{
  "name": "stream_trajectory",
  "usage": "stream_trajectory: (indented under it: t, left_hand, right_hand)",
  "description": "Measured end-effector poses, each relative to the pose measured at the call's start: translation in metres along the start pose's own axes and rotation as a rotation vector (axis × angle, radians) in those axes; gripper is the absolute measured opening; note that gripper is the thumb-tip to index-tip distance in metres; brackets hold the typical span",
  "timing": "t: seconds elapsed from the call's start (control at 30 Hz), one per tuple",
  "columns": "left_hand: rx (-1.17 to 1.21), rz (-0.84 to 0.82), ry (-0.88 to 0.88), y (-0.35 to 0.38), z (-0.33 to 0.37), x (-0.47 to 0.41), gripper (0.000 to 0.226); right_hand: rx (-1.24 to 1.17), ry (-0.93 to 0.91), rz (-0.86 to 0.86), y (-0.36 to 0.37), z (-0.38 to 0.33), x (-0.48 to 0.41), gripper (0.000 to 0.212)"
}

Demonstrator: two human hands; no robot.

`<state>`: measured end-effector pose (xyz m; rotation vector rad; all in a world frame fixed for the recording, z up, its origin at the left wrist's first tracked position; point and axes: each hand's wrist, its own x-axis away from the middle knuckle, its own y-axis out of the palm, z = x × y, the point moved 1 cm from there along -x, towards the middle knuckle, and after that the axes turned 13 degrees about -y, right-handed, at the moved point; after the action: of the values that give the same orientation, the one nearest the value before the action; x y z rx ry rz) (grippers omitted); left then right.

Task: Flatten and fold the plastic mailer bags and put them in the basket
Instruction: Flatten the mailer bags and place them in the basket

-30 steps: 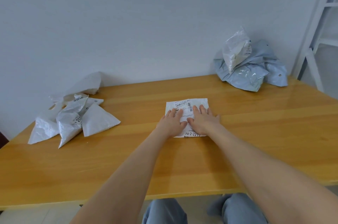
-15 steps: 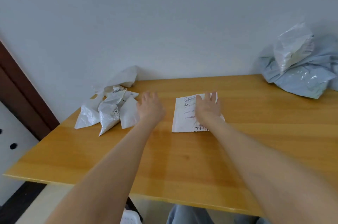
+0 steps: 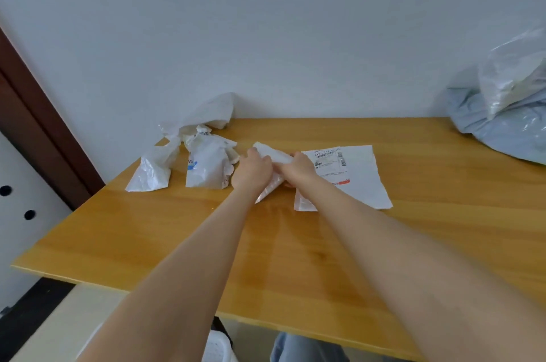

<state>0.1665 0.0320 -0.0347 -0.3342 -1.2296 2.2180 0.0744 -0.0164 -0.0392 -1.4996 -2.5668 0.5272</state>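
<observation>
Though half-hidden, mailer (image 3: 276, 156) probably in hands (image 3: 251, 168).

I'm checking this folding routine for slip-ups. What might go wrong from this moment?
The forearm of the right hand lies across the flat labelled mailer; moving it may drag or crease that mailer. The crumpled mailer, gripped by the left hand and the right hand, may spring open if released.

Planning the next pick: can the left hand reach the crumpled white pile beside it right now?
Probably yes: the crumpled white pile lies close beside the left hand, nothing between them; but that hand grips a mailer.
</observation>
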Motion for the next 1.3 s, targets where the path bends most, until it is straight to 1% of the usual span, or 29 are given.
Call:
stream_trajectory:
  t: [0.07, 0.2, 0.3, 0.4, 0.47, 0.53, 0.67, 0.73, 0.8, 0.83, 0.87, 0.9, 0.93, 0.97, 1.0, 1.1, 1.17, 1.2, 1.23, 1.3]
  left_hand:
    - [0.190, -0.053, 0.026, 0.004, 0.009, 0.008, 0.052]
    - [0.579, -0.123, 0.000, 0.003, 0.037, 0.022, 0.064]
    - [0.789, -0.194, 0.000, -0.001, 0.060, 0.035, 0.076]
    - [0.854, -0.261, 0.025, -0.001, 0.086, 0.049, 0.074]
    - [0.895, -0.333, 0.009, 0.002, 0.103, 0.061, 0.060]
    - [0.949, -0.406, -0.027, 0.009, 0.115, 0.075, 0.045]
    - [0.994, -0.511, -0.061, 0.034, 0.122, 0.096, 0.036]
    - [1.024, -0.588, -0.067, 0.045, 0.124, 0.105, 0.039]
    - [1.055, -0.644, -0.076, 0.052, 0.127, 0.110, 0.036]
    - [1.043, -0.662, -0.066, 0.055, 0.128, 0.112, 0.031]
    - [1.014, -0.685, -0.031, 0.057, 0.129, 0.114, 0.025]
    - [0.985, -0.718, 0.021, 0.059, 0.130, 0.116, 0.020]
    - [0.960, -0.751, 0.077, 0.060, 0.131, 0.119, 0.018]
    - [0.941, -0.776, 0.122, 0.060, 0.132, 0.121, 0.020]
    - [0.932, -0.792, 0.150, 0.060, 0.132, 0.122, 0.023]
    - [0.930, -0.797, 0.188, 0.062, 0.135, 0.117, 0.029]
    - [0.889, -0.740, 0.169, 0.065, 0.134, 0.112, 0.029]
    - [0.821, -0.686, 0.174, 0.067, 0.133, 0.109, 0.034]
    - [0.697, -0.605, 0.203, 0.069, 0.131, 0.107, 0.042]
    - [0.329, -0.407, 0.344, 0.076, 0.126, 0.105, 0.058]
  right_hand:
    - [0.059, -0.023, 0.082, -0.017, 0.001, 0.002, 0.046]
    - [0.040, -0.068, 0.211, -0.058, 0.000, 0.013, 0.022]
    - [-0.048, -0.091, 0.306, -0.088, 0.001, 0.021, 0.019]
    - [-0.134, -0.153, 0.374, -0.121, 0.001, 0.035, 0.021]
    - [-0.143, -0.209, 0.401, -0.140, 0.003, 0.046, 0.028]
    - [-0.100, -0.229, 0.408, -0.158, 0.008, 0.057, 0.036]
    - [0.017, -0.181, 0.435, -0.191, 0.031, 0.081, 0.051]
    - [-0.027, -0.133, 0.499, -0.205, 0.039, 0.088, 0.048]
    - [-0.215, -0.004, 0.569, -0.215, 0.047, 0.090, 0.034]
    - [-0.360, 0.093, 0.572, -0.217, 0.050, 0.092, 0.026]
    - [-0.499, 0.177, 0.552, -0.219, 0.052, 0.094, 0.029]
    - [-0.592, 0.237, 0.511, -0.222, 0.054, 0.095, 0.038]
    - [-0.628, 0.272, 0.456, -0.223, 0.057, 0.096, 0.045]
    - [-0.631, 0.289, 0.409, -0.223, 0.059, 0.096, 0.047]
    - [-0.622, 0.295, 0.387, -0.222, 0.061, 0.097, 0.044]
    - [-0.590, 0.250, 0.439, -0.219, 0.068, 0.093, 0.038]
    - [-0.587, 0.198, 0.511, -0.219, 0.072, 0.086, 0.035]
    - [-0.587, 0.185, 0.564, -0.220, 0.074, 0.083, 0.035]
    - [-0.586, 0.189, 0.630, -0.221, 0.076, 0.080, 0.035]
    - [-0.585, 0.211, 0.737, -0.224, 0.079, 0.077, 0.036]
